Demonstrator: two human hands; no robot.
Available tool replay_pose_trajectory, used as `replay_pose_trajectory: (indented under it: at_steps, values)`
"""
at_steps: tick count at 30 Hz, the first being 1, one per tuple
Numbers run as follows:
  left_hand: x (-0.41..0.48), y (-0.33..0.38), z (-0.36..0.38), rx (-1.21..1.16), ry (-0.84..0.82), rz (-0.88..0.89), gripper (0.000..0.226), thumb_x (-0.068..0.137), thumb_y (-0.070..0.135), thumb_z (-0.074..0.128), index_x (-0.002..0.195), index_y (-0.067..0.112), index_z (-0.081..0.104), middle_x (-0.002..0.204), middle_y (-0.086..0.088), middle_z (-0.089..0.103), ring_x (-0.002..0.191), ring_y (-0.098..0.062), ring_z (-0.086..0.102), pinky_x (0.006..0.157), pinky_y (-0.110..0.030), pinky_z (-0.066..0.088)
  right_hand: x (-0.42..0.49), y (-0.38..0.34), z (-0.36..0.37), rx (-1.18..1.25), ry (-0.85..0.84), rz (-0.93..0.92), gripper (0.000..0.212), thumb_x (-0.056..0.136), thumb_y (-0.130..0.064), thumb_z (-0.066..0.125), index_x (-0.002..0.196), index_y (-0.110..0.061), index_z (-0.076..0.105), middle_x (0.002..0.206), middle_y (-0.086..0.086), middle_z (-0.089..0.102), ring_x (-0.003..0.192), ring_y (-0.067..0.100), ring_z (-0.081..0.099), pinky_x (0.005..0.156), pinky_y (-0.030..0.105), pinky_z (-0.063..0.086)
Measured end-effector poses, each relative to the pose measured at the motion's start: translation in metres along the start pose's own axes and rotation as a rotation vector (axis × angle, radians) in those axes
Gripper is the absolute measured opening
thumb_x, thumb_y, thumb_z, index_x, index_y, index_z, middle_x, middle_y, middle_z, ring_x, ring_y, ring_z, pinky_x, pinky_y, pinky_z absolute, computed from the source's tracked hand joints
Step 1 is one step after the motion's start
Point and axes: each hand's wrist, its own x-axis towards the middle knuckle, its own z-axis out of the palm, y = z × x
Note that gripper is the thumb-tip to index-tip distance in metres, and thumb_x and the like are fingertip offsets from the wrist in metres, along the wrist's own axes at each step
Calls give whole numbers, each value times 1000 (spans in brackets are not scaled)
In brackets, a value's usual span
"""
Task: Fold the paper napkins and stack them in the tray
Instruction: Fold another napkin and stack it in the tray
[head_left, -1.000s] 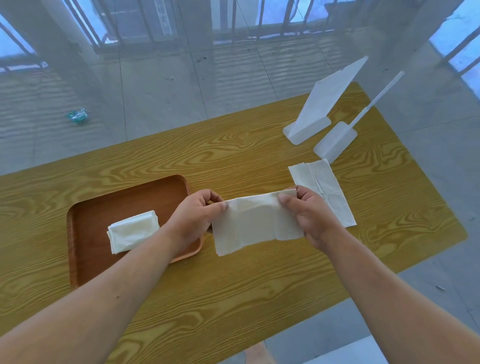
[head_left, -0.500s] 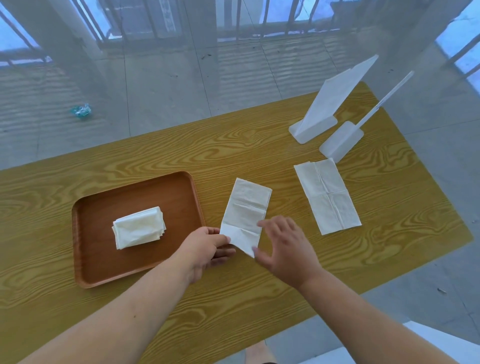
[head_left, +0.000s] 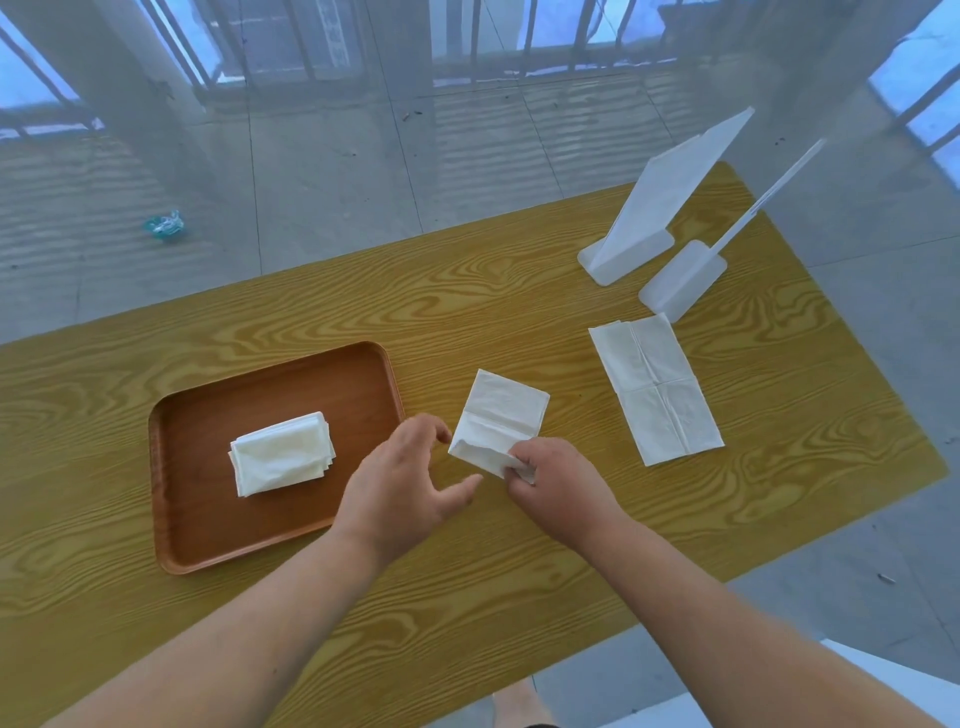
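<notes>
A white paper napkin (head_left: 500, 415) lies on the wooden table (head_left: 519, 322), just right of the brown tray (head_left: 171, 499), with its near end curled upward. My right hand (head_left: 558, 480) pinches that near corner. Just left of the napkin's near end hovers my left hand (head_left: 410, 480), fingers spread and holding nothing. A stack of folded napkins (head_left: 283, 453) rests in the middle of the tray. Another napkin (head_left: 655, 387) lies flat and unfolded further right.
Two white plastic stands (head_left: 660, 208) (head_left: 685, 278) sit at the table's far right corner. The table's near edge runs close under my forearms. A teal scrap (head_left: 165, 224) lies on the tiled floor beyond the table.
The napkin was held stretched between both hands, then laid lengthwise on the table. My left hand has let go, and my right hand now lifts the near end, folding it away from me.
</notes>
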Motion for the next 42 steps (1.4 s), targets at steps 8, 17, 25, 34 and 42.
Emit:
replay_pose_trajectory:
  at_steps: [8,17,25,34,42]
  values:
    - [11,-4,12,413,-133,439,39,90,34,74,125,18,69,123,-2,67,108,-26,65,85,-40,58,12,6,-7,-37,225,133,37,97,-31,64,132,-19,60,119,-1,62,110,20,53,95,35,47]
    - [35,2,32,618,-280,372,55,102,50,50,149,22,47,156,2,47,136,-22,46,108,-39,42,-10,23,4,-269,77,-47,41,97,-44,61,132,-23,62,120,-5,60,113,19,53,100,37,48]
    - [48,10,36,703,-233,380,25,105,30,40,110,23,63,113,3,63,102,-22,56,83,-37,46,-9,25,8,-370,49,-99,39,93,-46,64,124,-24,63,114,-2,58,110,23,52,98,38,48]
    - [41,8,14,371,-388,203,62,80,64,59,133,32,53,129,13,58,119,-16,52,102,-36,45,-2,18,0,-113,62,-44,19,98,-26,58,110,-21,72,100,-4,63,99,17,51,86,30,45]
    - [49,11,8,173,-184,-35,31,97,47,61,120,26,62,103,11,67,88,-12,66,74,-35,59,18,11,-17,103,65,176,16,97,-33,58,97,-19,63,86,-6,64,77,13,58,65,32,48]
